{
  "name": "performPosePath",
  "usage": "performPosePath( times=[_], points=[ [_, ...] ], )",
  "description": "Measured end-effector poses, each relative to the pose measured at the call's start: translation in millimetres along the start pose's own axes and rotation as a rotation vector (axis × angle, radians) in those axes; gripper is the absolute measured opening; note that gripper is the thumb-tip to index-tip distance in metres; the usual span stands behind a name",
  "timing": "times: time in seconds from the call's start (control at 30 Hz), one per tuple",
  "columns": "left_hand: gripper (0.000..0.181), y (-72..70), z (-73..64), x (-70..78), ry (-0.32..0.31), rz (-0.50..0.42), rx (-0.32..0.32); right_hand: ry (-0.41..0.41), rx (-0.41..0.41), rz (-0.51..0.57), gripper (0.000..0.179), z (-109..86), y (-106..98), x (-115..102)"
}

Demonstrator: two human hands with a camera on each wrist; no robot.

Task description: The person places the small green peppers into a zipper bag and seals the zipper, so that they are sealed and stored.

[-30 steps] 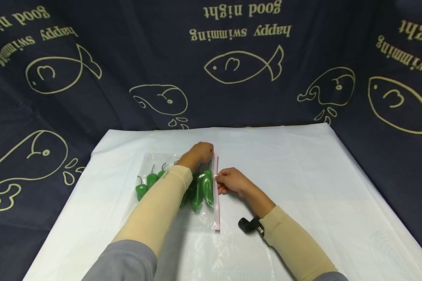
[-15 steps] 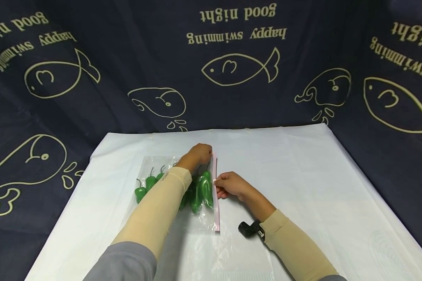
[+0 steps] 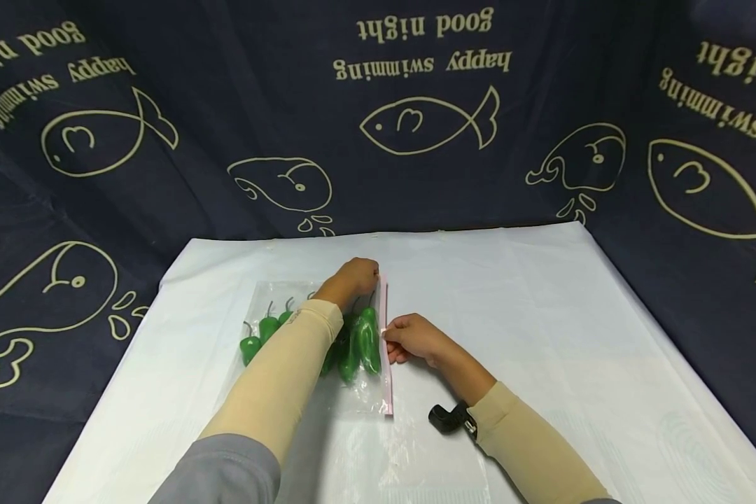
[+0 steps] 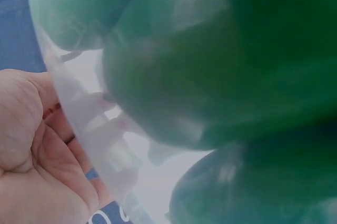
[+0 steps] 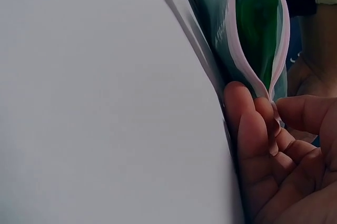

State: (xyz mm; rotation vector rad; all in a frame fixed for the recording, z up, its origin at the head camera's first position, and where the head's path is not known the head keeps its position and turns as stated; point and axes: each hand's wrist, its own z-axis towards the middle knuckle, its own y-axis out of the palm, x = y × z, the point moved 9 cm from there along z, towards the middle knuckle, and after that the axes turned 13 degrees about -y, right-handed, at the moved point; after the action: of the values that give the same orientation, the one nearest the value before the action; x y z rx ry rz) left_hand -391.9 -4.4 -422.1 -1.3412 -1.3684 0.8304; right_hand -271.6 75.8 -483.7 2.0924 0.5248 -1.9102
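A clear zip bag (image 3: 360, 400) with a pink zip strip (image 3: 387, 395) lies flat on the table, holding several green peppers (image 3: 369, 341). My left hand (image 3: 358, 274) grips the far end of the zip edge, its fingers curled at the corner; its forearm crosses over the bag and hides some peppers. About midway along the strip, my right hand (image 3: 418, 337) pinches the zip between thumb and fingers. In the right wrist view the pink lips part just beyond that pinch, with a green pepper (image 5: 258, 29) showing between them. Peppers seen through plastic fill most of the left wrist view.
A white cloth (image 3: 542, 315) covers the table, which ends at a dark blue curtain (image 3: 277, 84) with fish drawings. Clear plastic (image 3: 441, 472) lies flat nearer the person. A black wrist camera (image 3: 446, 420) sticks out from the right wrist.
My right hand has slid a little along the pink zip, toward the near end. The left hand stays on the far corner. The view has tilted slightly.
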Motion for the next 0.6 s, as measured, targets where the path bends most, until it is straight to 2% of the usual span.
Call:
performPosePath(
  times=[0.6],
  points=[
    [0.024, -1.5, -4.2, 3.2, 0.002, 0.031, -0.011, 0.022, -0.01, -0.027, 0.016, -18.4, 4, -1]
  ],
)
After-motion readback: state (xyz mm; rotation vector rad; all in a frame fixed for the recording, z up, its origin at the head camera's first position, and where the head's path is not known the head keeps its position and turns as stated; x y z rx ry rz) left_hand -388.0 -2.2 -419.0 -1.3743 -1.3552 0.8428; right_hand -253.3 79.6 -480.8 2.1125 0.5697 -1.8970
